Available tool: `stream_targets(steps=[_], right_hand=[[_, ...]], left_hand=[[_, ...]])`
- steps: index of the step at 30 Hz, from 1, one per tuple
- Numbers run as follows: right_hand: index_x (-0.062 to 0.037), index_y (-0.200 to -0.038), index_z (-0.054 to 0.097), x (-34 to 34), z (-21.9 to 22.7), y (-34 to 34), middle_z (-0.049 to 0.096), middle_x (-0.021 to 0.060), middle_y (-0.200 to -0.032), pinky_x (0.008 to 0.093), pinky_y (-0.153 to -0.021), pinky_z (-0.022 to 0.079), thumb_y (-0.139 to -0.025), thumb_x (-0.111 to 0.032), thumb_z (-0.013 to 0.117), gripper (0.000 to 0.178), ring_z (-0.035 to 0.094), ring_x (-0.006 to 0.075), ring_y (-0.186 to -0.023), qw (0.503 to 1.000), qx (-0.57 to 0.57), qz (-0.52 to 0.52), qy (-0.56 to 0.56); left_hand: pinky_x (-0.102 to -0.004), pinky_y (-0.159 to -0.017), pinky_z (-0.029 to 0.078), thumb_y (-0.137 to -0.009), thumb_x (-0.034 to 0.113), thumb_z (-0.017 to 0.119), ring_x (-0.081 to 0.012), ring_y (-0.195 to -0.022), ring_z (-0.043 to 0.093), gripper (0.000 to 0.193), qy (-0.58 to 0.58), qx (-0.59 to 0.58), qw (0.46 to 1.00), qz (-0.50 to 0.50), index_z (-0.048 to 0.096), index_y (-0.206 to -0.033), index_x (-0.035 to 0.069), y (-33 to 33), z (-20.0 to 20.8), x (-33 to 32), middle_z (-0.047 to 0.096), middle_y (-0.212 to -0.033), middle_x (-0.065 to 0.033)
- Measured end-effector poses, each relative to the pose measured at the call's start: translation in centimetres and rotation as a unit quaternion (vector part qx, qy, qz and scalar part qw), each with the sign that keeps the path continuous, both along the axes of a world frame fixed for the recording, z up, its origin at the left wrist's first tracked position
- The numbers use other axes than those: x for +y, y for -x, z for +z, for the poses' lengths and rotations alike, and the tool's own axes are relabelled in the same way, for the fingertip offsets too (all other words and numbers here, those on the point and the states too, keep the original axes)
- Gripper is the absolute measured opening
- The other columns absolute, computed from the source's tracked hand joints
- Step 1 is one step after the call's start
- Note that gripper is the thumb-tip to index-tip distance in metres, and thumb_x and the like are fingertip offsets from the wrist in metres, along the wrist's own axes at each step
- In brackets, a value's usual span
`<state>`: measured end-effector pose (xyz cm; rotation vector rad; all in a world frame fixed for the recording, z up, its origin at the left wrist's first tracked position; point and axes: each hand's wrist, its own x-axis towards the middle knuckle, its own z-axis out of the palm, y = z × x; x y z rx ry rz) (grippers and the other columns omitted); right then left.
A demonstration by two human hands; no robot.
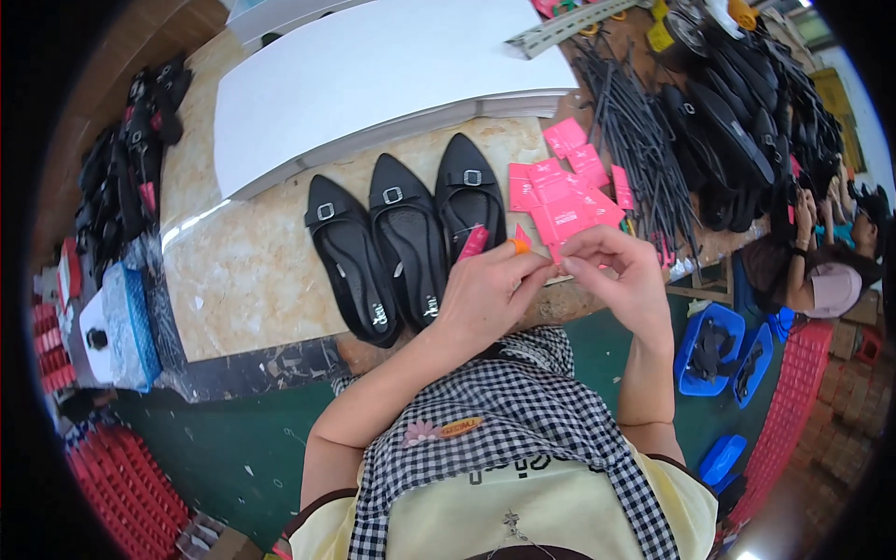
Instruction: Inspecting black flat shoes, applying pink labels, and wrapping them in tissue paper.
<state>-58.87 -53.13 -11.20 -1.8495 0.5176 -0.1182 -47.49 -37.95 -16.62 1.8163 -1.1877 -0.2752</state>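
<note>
Three black pointed flats with square buckles lie side by side on the table: a left shoe (350,252), a middle shoe (408,238) and a right shoe (465,187). A pink tag (474,243) shows at the right shoe's opening, beside my left hand (490,291). That hand is closed in a pinch, with an orange band (518,246) on one finger. My right hand (618,275) also pinches, its fingertips almost meeting the left ones at the table's front edge. Whatever lies between the fingertips is too small to make out. Just beyond them spreads a pile of pink tags (569,210).
A white stack of sheets or board (383,84) covers the far table, a metal angle bar (569,28) on its corner. Thin black strips (635,140) and more black shoes (719,140) crowd the right. Blue baskets (709,345) stand on the floor; another person (821,261) sits at right.
</note>
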Motion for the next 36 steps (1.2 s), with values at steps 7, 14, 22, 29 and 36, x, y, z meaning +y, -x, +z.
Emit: stream_targets(steps=[7,14,22,29,36], right_hand=[[-0.0016,-0.095,0.073,2.4,-3.4,-2.4,0.067,0.0092,-0.100,0.0303,-0.082,0.050,-0.080,-0.001,0.072,0.015,0.063,0.0173,-0.093,0.983,-0.128,0.097,-0.092],[-0.0020,-0.092,0.070,4.4,-3.4,-7.3,0.070,0.0112,-0.101,0.0324,-0.080,0.052,-0.085,-0.008,0.069,0.009,0.067,0.0220,-0.093,0.933,-0.072,0.071,-0.346],[-0.0072,-0.082,0.068,8.4,-8.8,-10.8,0.062,0.0051,-0.079,0.0348,-0.067,0.053,-0.080,-0.013,0.068,0.006,0.064,0.0222,-0.079,0.862,-0.056,0.268,0.427],[-0.0084,-0.077,0.067,9.4,-10.4,-10.8,0.061,0.0040,-0.080,0.0326,-0.066,0.052,-0.073,-0.013,0.063,0.008,0.062,0.0199,-0.082,0.843,-0.091,0.265,0.459],[-0.0114,-0.075,0.068,8.5,-10.7,-10.8,0.064,0.0031,-0.076,0.0349,-0.065,0.052,-0.077,-0.017,0.064,0.007,0.064,0.0214,-0.080,0.914,-0.122,0.233,0.310]], left_hand=[[-0.0272,-0.055,0.041,-0.094,0.017,0.062,-0.0073,-0.063,0.054,0.018,0.022,0.370,0.928,-0.033,0.073,-0.097,0.002,-0.3,0.7,4.5,0.062,-0.069,-0.0091],[-0.0265,-0.057,0.042,-0.079,0.014,0.076,-0.0129,-0.061,0.052,0.026,-0.072,0.141,0.974,0.160,0.074,-0.104,0.009,-1.9,0.5,8.9,0.052,-0.069,-0.0043],[-0.0384,-0.069,0.050,-0.074,0.026,0.077,-0.0268,-0.084,0.061,0.030,-0.286,-0.088,0.936,0.187,0.076,-0.101,0.015,-5.0,-1.7,11.7,0.055,-0.084,-0.0106],[-0.0387,-0.069,0.050,-0.074,0.026,0.075,-0.0268,-0.084,0.061,0.029,-0.299,-0.065,0.934,0.182,0.076,-0.102,0.016,-5.3,-1.9,11.6,0.055,-0.084,-0.0110],[-0.0410,-0.070,0.050,-0.076,0.024,0.073,-0.0296,-0.083,0.062,0.023,-0.277,-0.067,0.939,0.192,0.073,-0.095,0.011,-5.0,-2.0,10.7,0.057,-0.085,-0.0112]])
